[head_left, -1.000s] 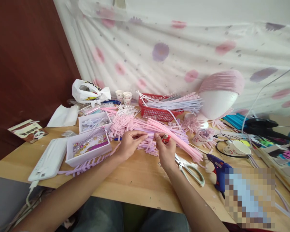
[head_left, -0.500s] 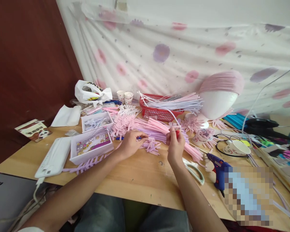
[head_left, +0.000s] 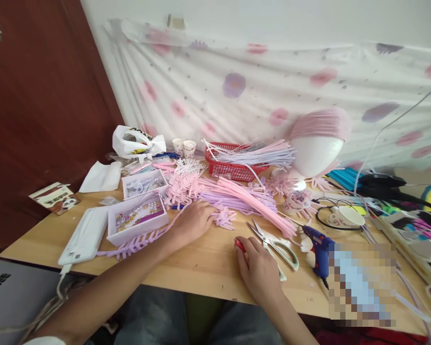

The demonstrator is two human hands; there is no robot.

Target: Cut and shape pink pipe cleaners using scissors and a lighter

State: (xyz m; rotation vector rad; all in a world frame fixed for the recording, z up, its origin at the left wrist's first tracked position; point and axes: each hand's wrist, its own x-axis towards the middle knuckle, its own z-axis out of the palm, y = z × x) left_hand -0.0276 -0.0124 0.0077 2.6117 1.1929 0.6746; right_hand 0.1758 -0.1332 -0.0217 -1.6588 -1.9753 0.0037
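My left hand (head_left: 197, 218) rests low over the table, fingers curled together against a small heap of short pink and purple chenille stem pieces (head_left: 224, 219); its fingertips are partly hidden. A blue pen (head_left: 177, 207) lies by its wrist side. Closer to the table's front edge, my right hand (head_left: 256, 266) is closed around a small red object (head_left: 240, 245), mostly covered by the fingers. Scissors with pale green handles (head_left: 285, 254) lie partly open beside the right hand. Behind both hands are bundles of long pink stems (head_left: 258, 206) and purple stems (head_left: 222, 199).
On the left are white boxes of beads (head_left: 138, 230) and a white power bank (head_left: 82, 237). A red basket of stems (head_left: 233, 170) and a white head form (head_left: 316, 153) stand behind. A blue glue gun (head_left: 319, 244) and paper cup (head_left: 346, 218) lie right.
My right hand has come down from the pink stems toward the front edge, still around the red object. My left hand has shifted slightly down, nearer the short pieces.
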